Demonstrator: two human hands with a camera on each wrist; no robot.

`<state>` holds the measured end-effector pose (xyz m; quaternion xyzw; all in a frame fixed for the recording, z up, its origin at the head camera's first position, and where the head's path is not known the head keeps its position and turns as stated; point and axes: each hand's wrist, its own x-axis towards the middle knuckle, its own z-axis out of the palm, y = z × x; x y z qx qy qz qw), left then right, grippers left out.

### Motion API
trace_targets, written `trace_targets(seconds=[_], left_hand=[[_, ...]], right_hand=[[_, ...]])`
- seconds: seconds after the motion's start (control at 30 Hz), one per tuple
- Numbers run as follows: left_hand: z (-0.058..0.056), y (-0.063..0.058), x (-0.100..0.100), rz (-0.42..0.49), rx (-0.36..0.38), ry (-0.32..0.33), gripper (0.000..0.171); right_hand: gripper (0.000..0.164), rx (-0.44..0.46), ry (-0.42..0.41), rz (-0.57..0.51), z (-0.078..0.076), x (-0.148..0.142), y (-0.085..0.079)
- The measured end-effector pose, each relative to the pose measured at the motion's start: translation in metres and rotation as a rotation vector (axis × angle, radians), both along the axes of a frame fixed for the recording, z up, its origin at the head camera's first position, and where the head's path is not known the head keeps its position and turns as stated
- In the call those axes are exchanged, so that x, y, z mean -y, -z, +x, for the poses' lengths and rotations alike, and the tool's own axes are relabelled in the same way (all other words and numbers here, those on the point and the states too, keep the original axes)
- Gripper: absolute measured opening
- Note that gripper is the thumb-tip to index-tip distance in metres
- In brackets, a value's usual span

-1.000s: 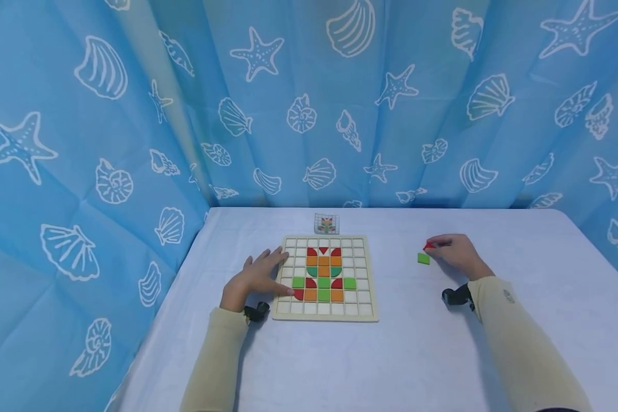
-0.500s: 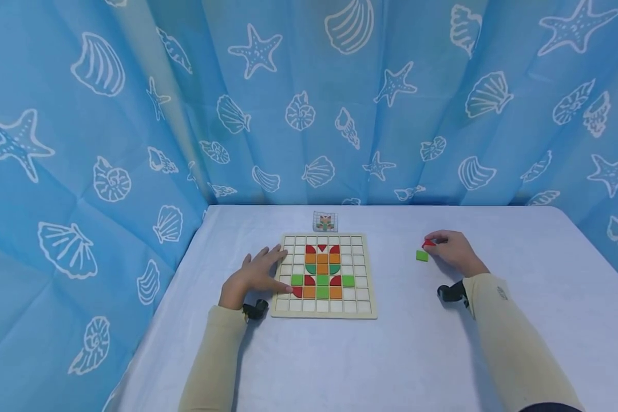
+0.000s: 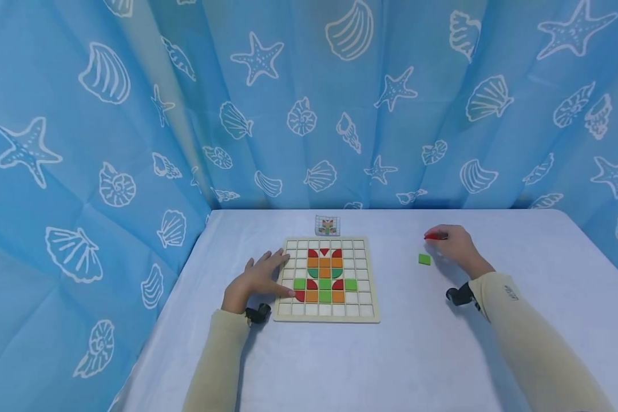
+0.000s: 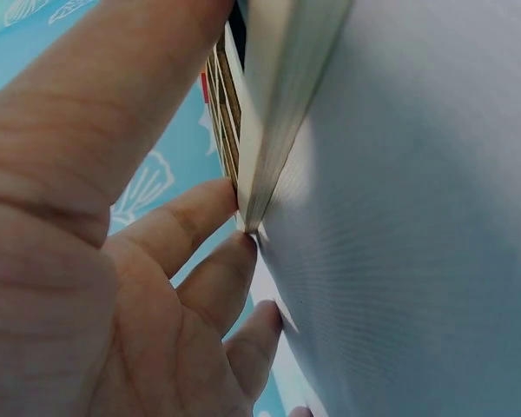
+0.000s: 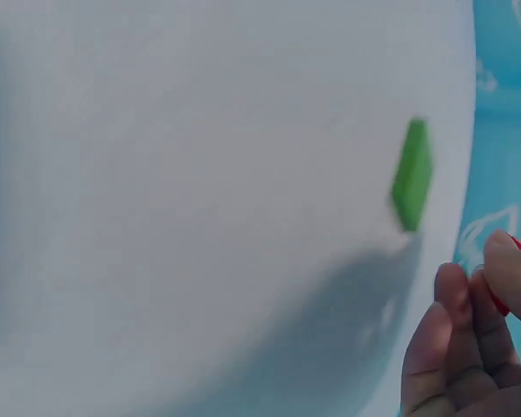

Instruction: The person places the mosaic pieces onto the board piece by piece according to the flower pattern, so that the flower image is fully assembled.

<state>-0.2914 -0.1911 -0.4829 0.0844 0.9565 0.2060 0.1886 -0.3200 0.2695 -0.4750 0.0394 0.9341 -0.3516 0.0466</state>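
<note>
In the head view a square wooden grid board (image 3: 373,297) lies on the table, with red, orange and green tiles set in a figure across its middle. My left hand (image 3: 257,280) rests at the board's left edge, fingers spread, thumb over the lower left cells beside a red quarter-round tile (image 3: 300,296). In the left wrist view the fingertips (image 4: 217,198) touch the board's side (image 4: 273,113). Off to the right, my right hand (image 3: 455,243) pinches a red tile (image 3: 435,236), mostly hidden by the fingers. A green square tile (image 3: 424,260) lies on the cloth just below that hand.
A small pattern card (image 3: 327,225) with a coloured figure lies behind the board. White cloth (image 3: 401,355) covers the table. A blue shell-print curtain (image 3: 288,114) hangs along the back and left side.
My right hand has risen slightly away from the green tile with the red tile still pinched, turning it in the fingers. The left hand stays at the board.
</note>
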Motion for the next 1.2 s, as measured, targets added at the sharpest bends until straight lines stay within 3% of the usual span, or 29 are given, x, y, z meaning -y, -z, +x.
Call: trace_targets(seconds=[0.3,0.53,0.8,0.93,1.2], left_hand=[[0.001,0.0,-0.001,0.002,-0.013,0.001,0.104],[0.004,0.0,-0.001,-0.005,-0.017,-0.005,0.103],[0.004,0.002,0.001,-0.009,-0.021,0.0,0.102],[0.004,0.001,0.001,-0.011,-0.023,0.001,0.102],[0.004,-0.002,-0.002,-0.005,-0.022,0.003,0.102]], right_hand=[[0.036,0.021,-0.127,-0.035,0.004,0.037,-0.012],[0.027,-0.045,-0.189,-0.052,0.011,0.057,-0.012],[0.031,-0.096,-0.193,-0.047,0.022,0.071,-0.015],[0.025,-0.115,-0.178,-0.038,0.027,0.08,-0.016],[0.01,-0.124,-0.237,-0.014,0.037,0.096,-0.012]])
